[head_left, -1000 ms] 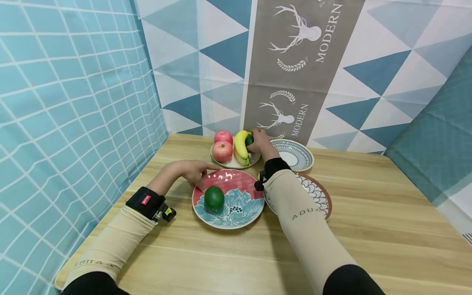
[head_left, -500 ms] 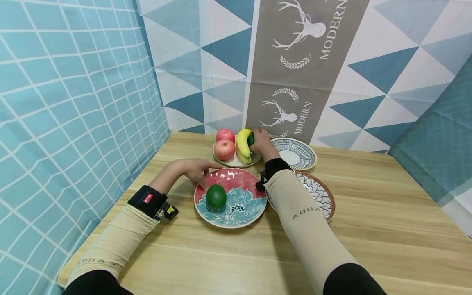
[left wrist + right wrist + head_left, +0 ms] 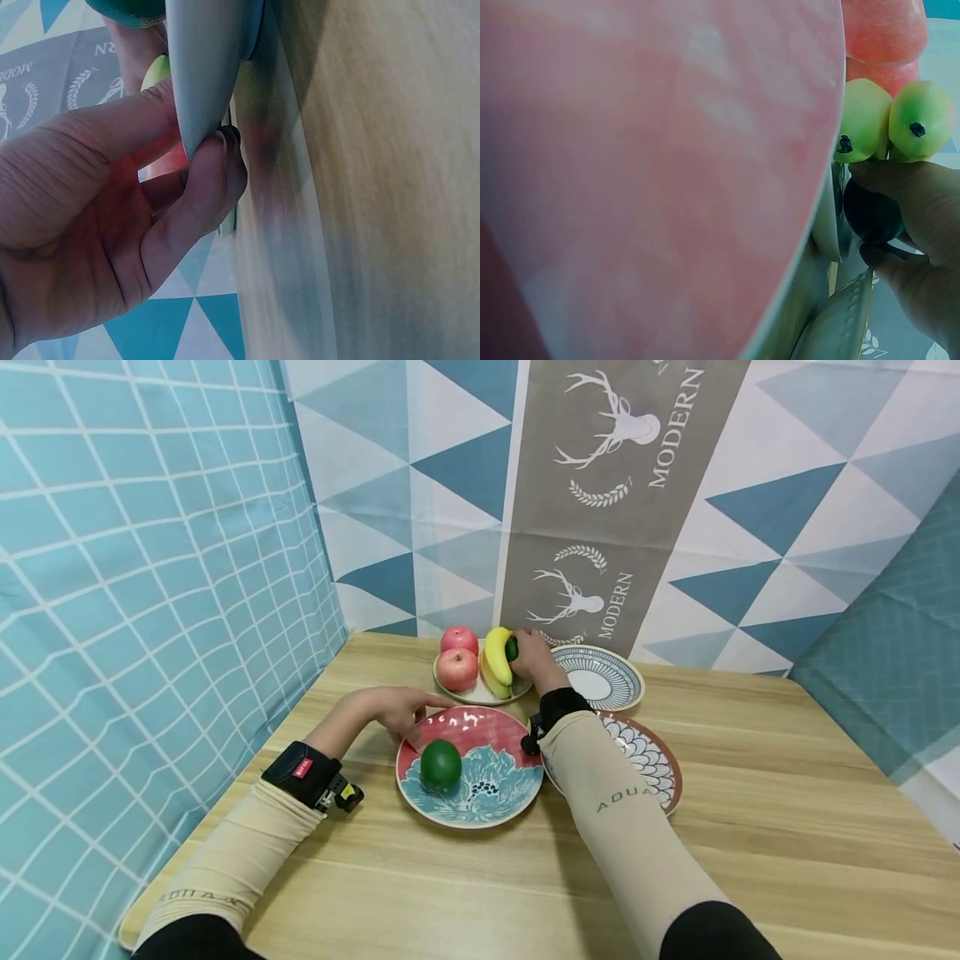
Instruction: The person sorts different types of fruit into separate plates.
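Note:
My left hand (image 3: 397, 710) pinches the left rim of a round plate (image 3: 487, 727), red with a blue flower. In the left wrist view, the thumb lies on one face of the plate (image 3: 210, 60) and curled fingers are on the other. A dark green oval fruit (image 3: 441, 766) sits on this plate's left part. Farther back, my right hand (image 3: 534, 658) grips a second dark green fruit (image 3: 871, 214) between thumb and fingers. That fruit is at the right side of a small pale plate (image 3: 480, 700), close beside yellow bananas (image 3: 497, 652); the hand partly covers it.
Two pinkish-red apples (image 3: 457, 669) share the small plate with the bananas. A blue-patterned plate (image 3: 611, 685) is at the back right. Nearer, a brown-rimmed plate (image 3: 652, 756) is partly hidden under my right forearm. Patterned cloths hang behind and at the left.
The view shifts slightly. Both hands keep nearly the same places, the left at the plate's rim and the right on the green fruit by the bananas.

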A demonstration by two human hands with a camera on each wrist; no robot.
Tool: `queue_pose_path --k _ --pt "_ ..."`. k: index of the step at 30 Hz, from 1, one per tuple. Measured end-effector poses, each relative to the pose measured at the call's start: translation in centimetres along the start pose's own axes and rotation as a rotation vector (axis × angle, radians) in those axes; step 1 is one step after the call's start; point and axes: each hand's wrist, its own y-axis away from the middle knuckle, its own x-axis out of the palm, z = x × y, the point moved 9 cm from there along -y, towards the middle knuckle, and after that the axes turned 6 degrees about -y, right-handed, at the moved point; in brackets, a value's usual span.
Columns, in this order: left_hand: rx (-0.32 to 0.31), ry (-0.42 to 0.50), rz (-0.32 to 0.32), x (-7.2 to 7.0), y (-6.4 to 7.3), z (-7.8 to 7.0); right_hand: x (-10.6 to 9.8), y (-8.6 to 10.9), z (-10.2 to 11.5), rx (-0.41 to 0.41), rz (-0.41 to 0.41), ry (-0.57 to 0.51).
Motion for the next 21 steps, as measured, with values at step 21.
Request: queue_pose_path --k 21 --pt "-0.006 -0.006 -0.001 0.1 0.1 0.0 -2.2 0.6 0.2 0.007 -0.007 -0.024"
